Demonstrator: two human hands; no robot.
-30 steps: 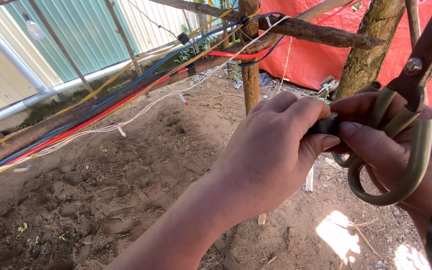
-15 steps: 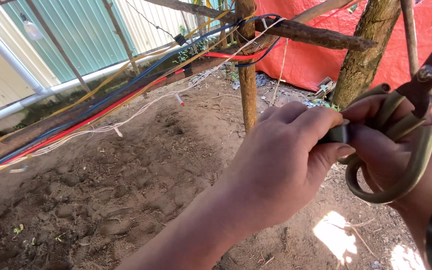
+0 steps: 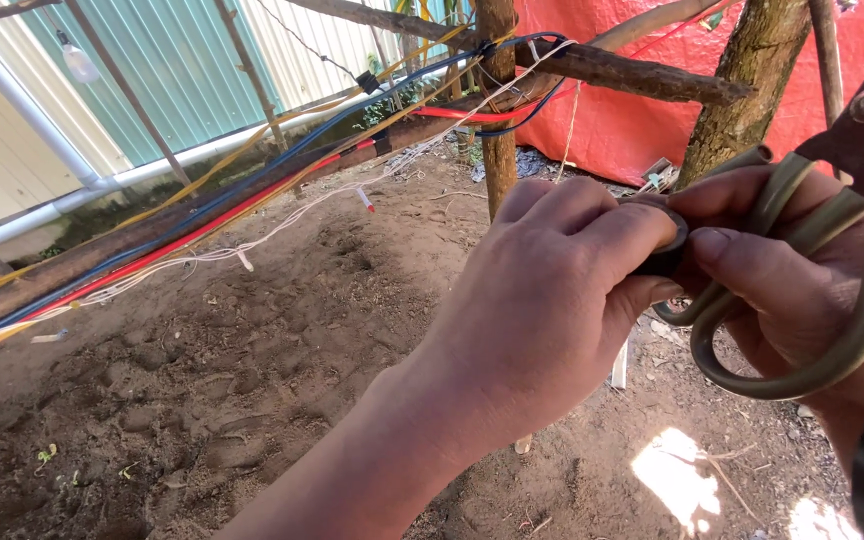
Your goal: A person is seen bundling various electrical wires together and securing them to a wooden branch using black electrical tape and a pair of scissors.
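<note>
My left hand (image 3: 542, 300) is closed around a small dark roll, likely tape (image 3: 664, 252), pinched between thumb and fingers at centre right. My right hand (image 3: 792, 300) meets it from the right, thumb touching the same roll. This hand also carries large scissors (image 3: 832, 290) with olive-green loop handles hooked over its fingers; their rusty blades run up toward the top right corner. Most of the dark roll is hidden by my fingers.
A bundle of coloured cables (image 3: 252, 190) runs along a rough wooden pole (image 3: 152, 235) tied to an upright post (image 3: 498, 110). A tree trunk (image 3: 747, 80) and red tarp (image 3: 642, 110) stand behind. Bare soil (image 3: 202, 400) lies below; a corrugated wall (image 3: 172, 70) is at left.
Both hands, together with the scissors and the dark roll, have drifted slightly upward and right in view. The grip looks unchanged.
</note>
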